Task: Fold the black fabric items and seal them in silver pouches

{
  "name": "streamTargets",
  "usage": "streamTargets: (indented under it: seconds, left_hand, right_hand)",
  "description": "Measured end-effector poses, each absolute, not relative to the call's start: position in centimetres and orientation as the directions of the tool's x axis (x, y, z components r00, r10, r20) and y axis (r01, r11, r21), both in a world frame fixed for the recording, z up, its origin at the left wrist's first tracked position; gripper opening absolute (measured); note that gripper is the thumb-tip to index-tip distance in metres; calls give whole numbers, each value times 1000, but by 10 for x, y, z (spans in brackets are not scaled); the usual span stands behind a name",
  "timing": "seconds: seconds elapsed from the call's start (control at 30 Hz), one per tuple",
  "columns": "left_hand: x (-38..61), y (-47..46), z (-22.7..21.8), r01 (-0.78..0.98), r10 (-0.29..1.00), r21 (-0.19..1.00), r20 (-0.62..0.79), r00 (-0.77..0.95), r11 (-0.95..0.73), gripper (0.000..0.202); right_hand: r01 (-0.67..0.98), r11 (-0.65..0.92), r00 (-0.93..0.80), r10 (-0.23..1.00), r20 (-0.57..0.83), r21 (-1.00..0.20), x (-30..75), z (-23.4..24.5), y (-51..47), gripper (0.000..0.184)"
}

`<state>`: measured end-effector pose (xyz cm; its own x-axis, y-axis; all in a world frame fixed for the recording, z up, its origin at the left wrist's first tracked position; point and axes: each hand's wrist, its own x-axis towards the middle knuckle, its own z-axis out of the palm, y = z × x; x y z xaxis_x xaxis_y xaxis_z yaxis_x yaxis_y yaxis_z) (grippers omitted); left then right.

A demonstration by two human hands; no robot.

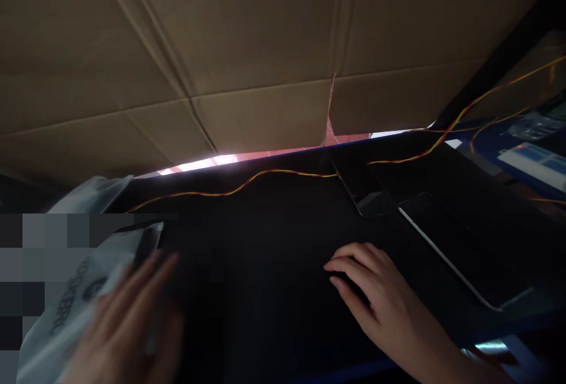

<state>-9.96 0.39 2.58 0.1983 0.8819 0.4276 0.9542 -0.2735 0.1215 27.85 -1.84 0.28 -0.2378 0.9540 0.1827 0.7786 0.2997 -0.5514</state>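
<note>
My left hand (132,319) lies at the lower left with its fingers stretched out, blurred, resting on a white plastic bag (66,307) with dark printed letters. My right hand (375,295) rests palm down on the dark work surface (265,254), its fingers curled over something dark that I cannot make out. A dark phone-like slab (365,192) lies just beyond the right hand. A larger flat dark panel with a light edge (460,248) stretches to its right.
Large cardboard sheets (247,48) hang low over the whole far side. A red and yellow twisted wire (274,174) runs along the back of the surface and up to the right. A blue bench with small devices (530,148) stands at the right.
</note>
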Motion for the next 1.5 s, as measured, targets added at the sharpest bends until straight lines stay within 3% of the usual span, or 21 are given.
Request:
streamTargets:
  seconds: [0.1, 0.23, 0.37, 0.7, 1.5]
  left_hand:
    - [-35, -1, 25, 843, 808, 106, 367, 461, -528, 62]
    - [14, 2, 12, 842, 801, 46, 341, 492, -537, 66]
    - [16, 5, -6, 846, 791, -53, 329, 516, -530, 69]
    - [14, 6, -6, 844, 784, -102, 324, 529, -527, 69]
    - [17, 4, -7, 859, 807, -46, 319, 496, -510, 68]
  right_hand:
    - [815, 295, -225, 954, 197, -499, 269, 8, -19, 26]
    - [860, 381, -285, 911, 300, -339, 247, 7, -18, 44]
    - [878, 423, -358, 891, 279, -225, 237, 0, -16, 64]
    - [899, 392, -329, 899, 290, -194, 237, -4, -17, 66]
    - [902, 390, -333, 902, 275, -186, 236, -1, -16, 63]
